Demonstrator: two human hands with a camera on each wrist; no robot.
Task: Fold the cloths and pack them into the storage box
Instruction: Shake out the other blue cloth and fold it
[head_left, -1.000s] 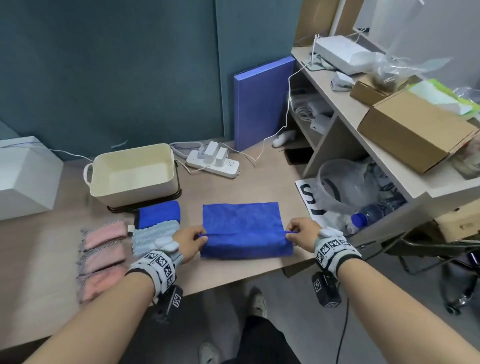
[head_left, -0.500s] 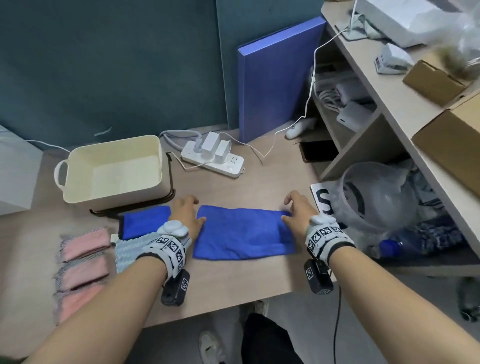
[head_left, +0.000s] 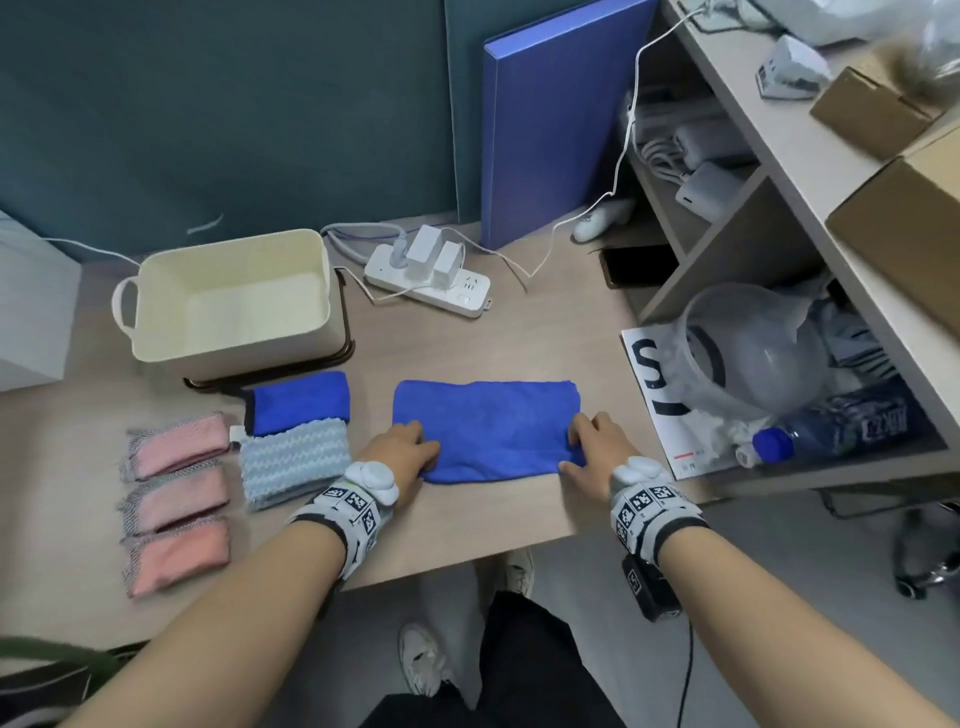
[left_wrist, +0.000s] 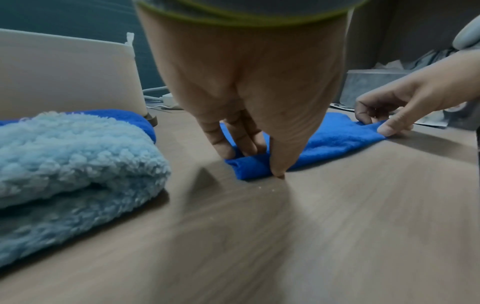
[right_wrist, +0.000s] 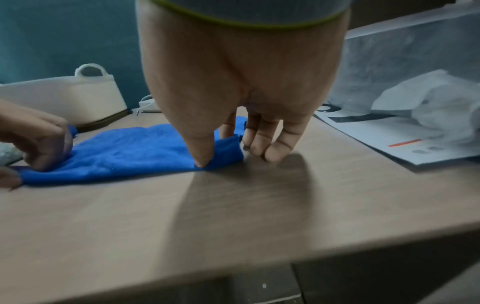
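Teal partition panels back a wooden desk (head_left: 519, 322), on which the blue cloth (head_left: 485, 428) now lies as a narrow band, long from left to right. One second ago it was a deeper rectangle, so a near-to-far fold has been completed in the interval. Both hands, which half a second ago lay at the far corners, have been drawn back to the near corners. The left hand (head_left: 402, 454) is seen pinching the near-left corner, thumb at the front edge and fingers (left_wrist: 233, 142) pressed together on top. The right hand (head_left: 592, 449) is seen pinching the near-right corner between thumb and forefinger, the other fingers (right_wrist: 267, 142) resting close together on the desk just beside the cloth. The storage box (head_left: 228, 306) stands open and empty at the far left. Already folded and set near it are a small blue cloth (head_left: 298, 402), a light blue cloth (head_left: 296, 462) and three pink cloths (head_left: 176, 499). It is judged that a further fold, probably end to end, is being prepared, and that no packing has yet been started.
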